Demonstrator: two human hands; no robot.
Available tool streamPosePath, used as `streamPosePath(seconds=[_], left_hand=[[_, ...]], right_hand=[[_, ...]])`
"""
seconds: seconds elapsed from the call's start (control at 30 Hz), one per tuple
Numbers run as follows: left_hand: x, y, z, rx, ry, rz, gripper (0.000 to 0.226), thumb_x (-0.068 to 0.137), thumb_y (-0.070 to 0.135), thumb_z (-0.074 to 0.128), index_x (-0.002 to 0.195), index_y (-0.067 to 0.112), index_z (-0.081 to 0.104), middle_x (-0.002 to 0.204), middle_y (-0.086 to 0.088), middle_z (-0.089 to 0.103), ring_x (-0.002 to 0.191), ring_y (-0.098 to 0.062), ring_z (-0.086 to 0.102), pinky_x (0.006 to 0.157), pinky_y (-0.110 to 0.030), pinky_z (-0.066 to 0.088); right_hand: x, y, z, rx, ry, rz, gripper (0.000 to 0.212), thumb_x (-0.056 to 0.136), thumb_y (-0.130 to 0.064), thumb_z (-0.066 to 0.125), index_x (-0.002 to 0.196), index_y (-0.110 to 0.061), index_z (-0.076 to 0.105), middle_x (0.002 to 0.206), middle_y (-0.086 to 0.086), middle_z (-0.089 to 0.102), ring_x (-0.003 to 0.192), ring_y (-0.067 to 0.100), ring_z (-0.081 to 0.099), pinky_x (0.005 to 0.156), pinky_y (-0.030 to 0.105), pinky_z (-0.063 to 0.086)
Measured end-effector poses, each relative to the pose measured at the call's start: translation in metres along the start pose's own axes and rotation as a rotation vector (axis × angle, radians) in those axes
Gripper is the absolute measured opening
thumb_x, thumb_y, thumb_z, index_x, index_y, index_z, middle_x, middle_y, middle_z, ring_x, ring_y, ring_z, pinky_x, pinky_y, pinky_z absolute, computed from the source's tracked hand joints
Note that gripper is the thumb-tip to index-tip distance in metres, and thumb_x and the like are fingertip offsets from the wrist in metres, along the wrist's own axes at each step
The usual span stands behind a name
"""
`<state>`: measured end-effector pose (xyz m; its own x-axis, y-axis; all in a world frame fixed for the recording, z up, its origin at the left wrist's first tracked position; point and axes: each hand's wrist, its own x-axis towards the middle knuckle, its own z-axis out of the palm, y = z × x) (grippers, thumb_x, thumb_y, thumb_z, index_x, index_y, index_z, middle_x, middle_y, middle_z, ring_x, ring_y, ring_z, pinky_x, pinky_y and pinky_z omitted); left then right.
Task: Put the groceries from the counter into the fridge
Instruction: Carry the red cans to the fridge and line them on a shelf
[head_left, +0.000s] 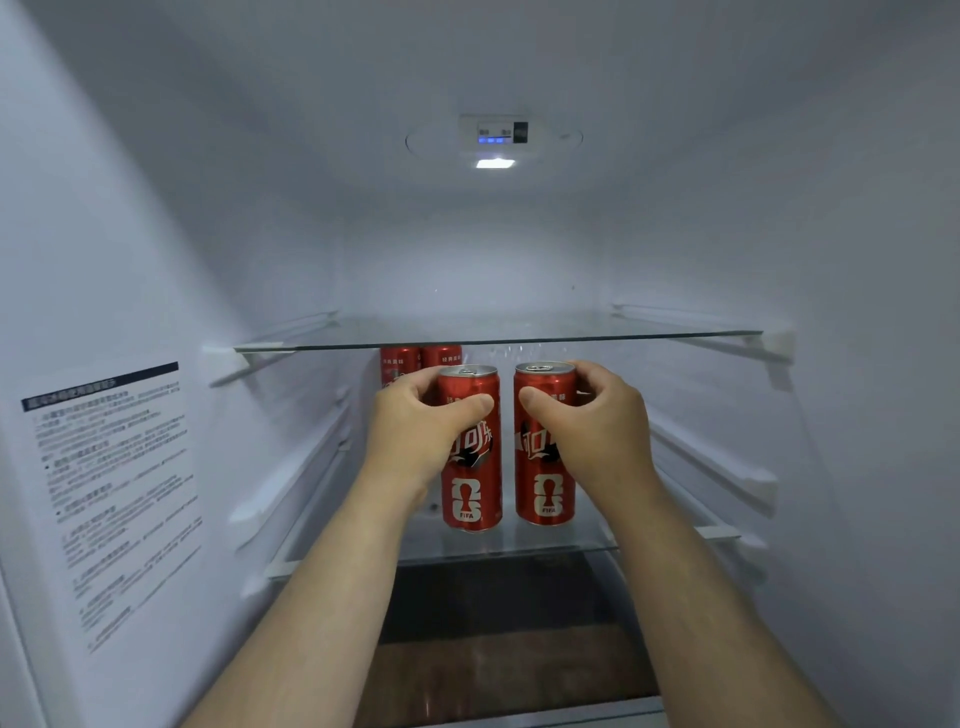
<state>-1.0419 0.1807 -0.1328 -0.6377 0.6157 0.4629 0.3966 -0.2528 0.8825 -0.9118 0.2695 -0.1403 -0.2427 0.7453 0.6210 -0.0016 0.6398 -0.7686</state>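
Left can: the left can (471, 488), red with white lettering, stood upright near the front of the lower glass shelf (519, 545) inside the fridge (727, 234), its base down at the glass.
Right can: the right can (545, 488), a match for the first, stood upright just beside it with a narrow gap between them.
Left hand: the left hand (415, 431) gripped the left can's upper half, thumb laid across the front and fingers curled round the far side.
Right hand: the right hand (597, 421) clamped the right can the same way, thumb on the front and fingers wrapped behind.
Rear cans: the rear cans (441, 358), two more in red, stood side by side farther back on the same shelf, partly hidden behind the left hand.
Upper glass shelf: the upper glass shelf (519, 332) spanned the compartment just above the can tops.
Ceiling: a control panel (501, 132) showed blue lights, with the interior light (495, 163) glowing just below it.
Left wall: a printed label (114, 493) covered the near part of the wall, its text too blurred to read.
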Motion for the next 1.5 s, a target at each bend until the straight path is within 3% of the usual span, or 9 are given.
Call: streamPosePath(seconds=[0.33, 0.5, 0.7, 0.83, 1.13, 1.27, 1.37, 1.5], left_hand=[[0.004, -0.004, 0.000, 0.032, 0.003, 0.001, 0.050, 0.081, 0.033, 0.077, 0.128, 0.029, 0.059, 0.115, 0.009, 0.067, 0.105, -0.016, 0.065, 0.089, -0.043, 0.056], [-0.001, -0.010, -0.008, 0.103, -0.088, 0.003, 0.062, 0.078, 0.028, 0.080, 0.134, 0.027, 0.054, 0.118, 0.010, 0.065, 0.105, -0.010, 0.063, 0.083, -0.030, 0.054], [-0.013, -0.029, -0.010, 0.282, -0.168, -0.112, 0.068, 0.072, 0.021, 0.085, 0.131, 0.027, 0.052, 0.121, 0.010, 0.063, 0.112, -0.013, 0.060, 0.092, -0.038, 0.051], [-0.010, -0.028, -0.008, 0.312, -0.154, -0.122, 0.067, 0.072, 0.021, 0.085, 0.131, 0.026, 0.053, 0.123, 0.007, 0.064, 0.115, -0.017, 0.061, 0.098, -0.046, 0.051], [0.008, -0.033, 0.004, 0.311, -0.134, -0.126, 0.061, 0.073, 0.018, 0.083, 0.127, 0.023, 0.055, 0.116, 0.008, 0.063, 0.113, -0.018, 0.061, 0.092, -0.038, 0.050], [0.024, -0.037, 0.012, 0.315, -0.139, -0.142, 0.061, 0.074, 0.018, 0.083, 0.128, 0.022, 0.054, 0.118, 0.005, 0.063, 0.114, -0.019, 0.061, 0.093, -0.040, 0.051], [0.035, -0.040, 0.017, 0.316, -0.149, -0.152, 0.059, 0.075, 0.017, 0.083, 0.127, 0.021, 0.055, 0.105, 0.010, 0.060, 0.112, -0.019, 0.061, 0.092, -0.039, 0.050], [0.052, -0.044, 0.024, 0.321, -0.138, -0.170, 0.064, 0.072, 0.018, 0.085, 0.128, 0.021, 0.054, 0.114, 0.004, 0.064, 0.110, -0.021, 0.062, 0.089, -0.039, 0.051]], right_hand=[[0.004, 0.006, 0.000, 0.043, -0.083, 0.003, 0.027, 0.086, -0.035, 0.072, 0.105, -0.040, 0.053, 0.094, -0.025, 0.059, 0.084, -0.002, 0.060, 0.068, 0.013, 0.047], [0.000, 0.014, -0.009, 0.042, -0.171, 0.086, 0.049, 0.085, -0.037, 0.074, 0.129, -0.034, 0.052, 0.116, -0.015, 0.062, 0.104, 0.005, 0.060, 0.086, 0.030, 0.053], [-0.012, 0.033, -0.012, -0.118, -0.338, 0.229, 0.068, 0.078, -0.030, 0.081, 0.137, -0.029, 0.048, 0.127, -0.009, 0.063, 0.118, 0.016, 0.060, 0.101, 0.045, 0.051], [-0.009, 0.035, -0.011, -0.155, -0.347, 0.230, 0.069, 0.076, -0.029, 0.083, 0.136, -0.028, 0.049, 0.127, -0.008, 0.063, 0.118, 0.016, 0.061, 0.101, 0.044, 0.050], [0.003, 0.035, -0.008, -0.182, -0.356, 0.239, 0.063, 0.077, -0.027, 0.082, 0.133, -0.027, 0.052, 0.120, -0.010, 0.065, 0.108, 0.012, 0.062, 0.094, 0.037, 0.050], [0.011, 0.036, -0.004, -0.213, -0.337, 0.251, 0.064, 0.079, -0.028, 0.081, 0.135, -0.026, 0.050, 0.125, -0.007, 0.064, 0.114, 0.017, 0.061, 0.096, 0.040, 0.050], [0.019, 0.037, 0.001, -0.221, -0.323, 0.279, 0.063, 0.080, -0.027, 0.081, 0.135, -0.025, 0.050, 0.127, -0.005, 0.063, 0.117, 0.020, 0.061, 0.096, 0.041, 0.049], [0.032, 0.039, 0.005, -0.221, -0.329, 0.302, 0.063, 0.080, -0.025, 0.080, 0.135, -0.023, 0.050, 0.128, -0.002, 0.062, 0.119, 0.022, 0.060, 0.099, 0.043, 0.048]])
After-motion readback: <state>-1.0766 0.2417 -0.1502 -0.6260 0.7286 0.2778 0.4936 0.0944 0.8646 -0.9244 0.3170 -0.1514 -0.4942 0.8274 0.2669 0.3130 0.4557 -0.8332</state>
